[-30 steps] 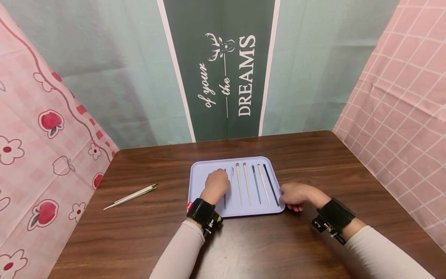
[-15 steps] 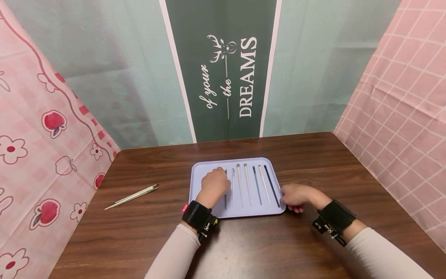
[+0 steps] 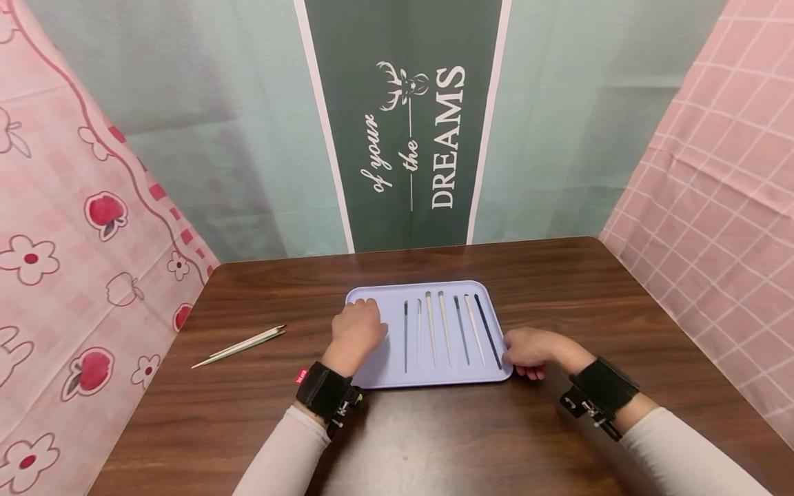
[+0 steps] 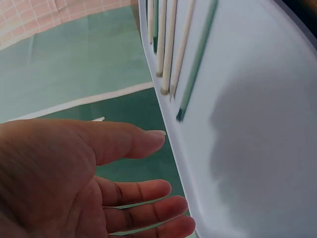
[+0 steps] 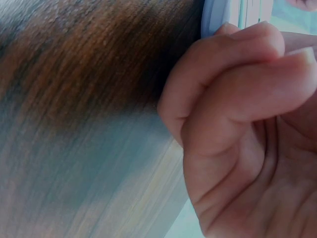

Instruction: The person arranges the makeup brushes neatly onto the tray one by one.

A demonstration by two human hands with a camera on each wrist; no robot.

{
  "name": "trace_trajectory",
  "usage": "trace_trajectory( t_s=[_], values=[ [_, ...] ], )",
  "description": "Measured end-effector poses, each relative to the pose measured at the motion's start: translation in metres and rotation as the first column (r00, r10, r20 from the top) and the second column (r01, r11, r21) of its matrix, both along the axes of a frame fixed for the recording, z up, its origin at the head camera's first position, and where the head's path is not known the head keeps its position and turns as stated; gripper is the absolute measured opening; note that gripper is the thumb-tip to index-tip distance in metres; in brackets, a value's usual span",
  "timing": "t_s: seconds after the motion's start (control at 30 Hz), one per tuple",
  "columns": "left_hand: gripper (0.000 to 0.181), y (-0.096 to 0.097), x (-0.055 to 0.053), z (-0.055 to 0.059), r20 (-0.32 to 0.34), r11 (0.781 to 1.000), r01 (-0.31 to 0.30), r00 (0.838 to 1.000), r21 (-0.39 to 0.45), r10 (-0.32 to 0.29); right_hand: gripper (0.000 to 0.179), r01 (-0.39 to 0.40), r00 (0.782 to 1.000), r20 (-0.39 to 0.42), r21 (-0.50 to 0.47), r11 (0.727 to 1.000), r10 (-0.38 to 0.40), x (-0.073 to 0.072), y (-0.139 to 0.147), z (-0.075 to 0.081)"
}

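Several slim makeup brushes lie side by side on a pale lavender tray (image 3: 389, 362), from a green brush (image 3: 406, 337) at the left to a black brush (image 3: 488, 331) at the right. Over the tray's left part is my left hand (image 3: 358, 331). In the left wrist view its thumb and fingers are apart with nothing between them, and the green brush (image 4: 197, 62) lies beyond the thumb. My right hand (image 3: 532, 347) holds the tray's right edge near the front corner. Its curled fingers (image 5: 223, 94) fill the right wrist view, and the exact contact is partly hidden.
Two more brushes, one pale and one greenish (image 3: 240, 347), lie close together on the brown wooden table (image 3: 397, 441), left of the tray. Behind the table hangs a green curtain (image 3: 409, 227). Pink patterned cloths (image 3: 707, 179) flank both sides.
My left hand has moved left, away from the green brush, which now lies uncovered on the tray. The right hand has stayed at the tray's edge.
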State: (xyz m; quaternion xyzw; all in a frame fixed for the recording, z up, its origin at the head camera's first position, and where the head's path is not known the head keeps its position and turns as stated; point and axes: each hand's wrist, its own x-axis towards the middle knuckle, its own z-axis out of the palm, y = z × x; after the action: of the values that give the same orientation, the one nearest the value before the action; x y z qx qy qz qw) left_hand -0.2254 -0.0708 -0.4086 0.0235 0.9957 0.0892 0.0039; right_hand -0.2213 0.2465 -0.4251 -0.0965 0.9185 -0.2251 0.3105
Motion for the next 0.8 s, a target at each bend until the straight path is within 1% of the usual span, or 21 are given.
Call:
trace_trajectory(
  t_s=[0.13, 0.4, 0.63, 0.8],
  values=[
    [0.041, -0.012, 0.003, 0.002, 0.021, 1.0, -0.016, 1.0, -0.012, 0.017, 0.006, -0.005, 1.0, -0.002, -0.002, 1.0, 0.005, 0.0, 0.001, 0.0],
    [0.05, -0.04, 0.008, 0.002, 0.052, 0.998, -0.05, 0.997, -0.044, 0.052, 0.007, -0.012, 1.0, -0.005, 0.001, 1.0, 0.012, 0.0, 0.0, 0.001],
    [0.05, -0.065, 0.014, 0.001, 0.051, 0.995, -0.078, 0.995, -0.059, 0.081, 0.007, -0.012, 1.0, -0.004, 0.001, 1.0, 0.012, -0.001, 0.001, 0.0],
    [0.054, -0.087, 0.022, 0.0, 0.047, 0.993, -0.089, 0.995, -0.077, 0.093, 0.006, -0.011, 1.0, -0.005, -0.004, 1.0, 0.011, -0.001, 0.002, 0.0]
  ],
)
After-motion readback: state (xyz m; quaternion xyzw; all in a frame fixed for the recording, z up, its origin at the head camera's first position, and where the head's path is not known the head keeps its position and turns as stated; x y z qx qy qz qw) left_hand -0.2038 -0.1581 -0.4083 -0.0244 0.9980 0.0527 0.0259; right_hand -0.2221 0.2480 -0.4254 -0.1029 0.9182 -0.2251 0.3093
